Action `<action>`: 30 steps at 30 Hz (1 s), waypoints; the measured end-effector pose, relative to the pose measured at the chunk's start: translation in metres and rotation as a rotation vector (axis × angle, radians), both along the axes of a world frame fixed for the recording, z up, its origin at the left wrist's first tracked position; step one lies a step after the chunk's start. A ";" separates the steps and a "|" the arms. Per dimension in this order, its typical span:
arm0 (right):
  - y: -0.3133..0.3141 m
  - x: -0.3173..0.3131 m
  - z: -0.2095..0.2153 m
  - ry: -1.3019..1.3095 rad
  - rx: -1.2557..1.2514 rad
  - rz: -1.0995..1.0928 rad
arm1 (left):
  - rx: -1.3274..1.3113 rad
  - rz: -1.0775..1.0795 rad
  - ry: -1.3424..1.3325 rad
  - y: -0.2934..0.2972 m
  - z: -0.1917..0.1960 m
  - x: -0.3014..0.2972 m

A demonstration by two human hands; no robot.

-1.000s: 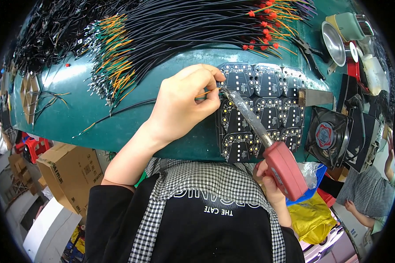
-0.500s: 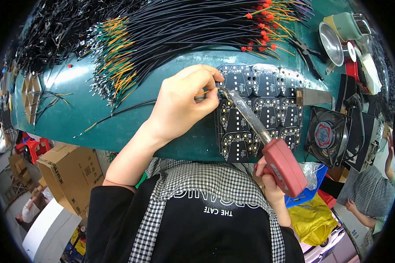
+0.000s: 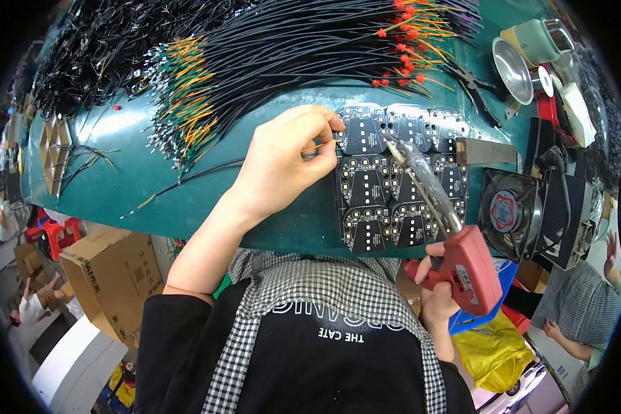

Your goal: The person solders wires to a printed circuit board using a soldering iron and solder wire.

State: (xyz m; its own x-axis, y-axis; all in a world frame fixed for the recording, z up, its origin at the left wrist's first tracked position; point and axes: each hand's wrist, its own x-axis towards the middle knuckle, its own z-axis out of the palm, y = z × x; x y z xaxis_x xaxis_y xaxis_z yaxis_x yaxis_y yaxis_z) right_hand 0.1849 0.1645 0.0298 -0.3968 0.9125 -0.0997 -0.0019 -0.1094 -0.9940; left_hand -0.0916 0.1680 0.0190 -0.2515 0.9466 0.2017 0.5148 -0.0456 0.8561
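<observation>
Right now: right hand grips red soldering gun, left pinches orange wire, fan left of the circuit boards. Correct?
No: the head view shows the fan right of the circuit boards. The rest holds: right hand on the red soldering gun, left hand pinching an orange wire.

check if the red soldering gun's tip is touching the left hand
Apart. The head view shows the soldering gun's tip to the right of the left hand, with a black circuit board visible between them.

A workshop for electronics assembly: a green worktop carries black circuit boards, massed black cables, pliers and a square fan; a red soldering gun is held above, with another person nearby.
</observation>
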 end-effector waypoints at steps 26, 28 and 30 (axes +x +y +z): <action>0.010 0.018 0.005 0.106 0.115 -0.194 | 0.116 -0.007 0.659 0.120 0.016 -0.023; 0.008 0.017 0.004 0.106 0.122 -0.208 | 0.075 0.039 0.731 0.137 0.012 -0.021; 0.007 0.018 0.004 0.100 0.121 -0.226 | 0.117 0.052 0.667 0.142 0.008 -0.023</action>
State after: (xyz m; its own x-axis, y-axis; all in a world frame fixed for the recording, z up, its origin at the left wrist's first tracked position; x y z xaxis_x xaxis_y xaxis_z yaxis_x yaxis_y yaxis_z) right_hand 0.2033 0.1715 0.0342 -0.1841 0.9819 0.0444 -0.1113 0.0241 -0.9935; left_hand -0.1146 0.3101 0.0273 -0.0820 0.8992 0.4298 0.9351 -0.0798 0.3454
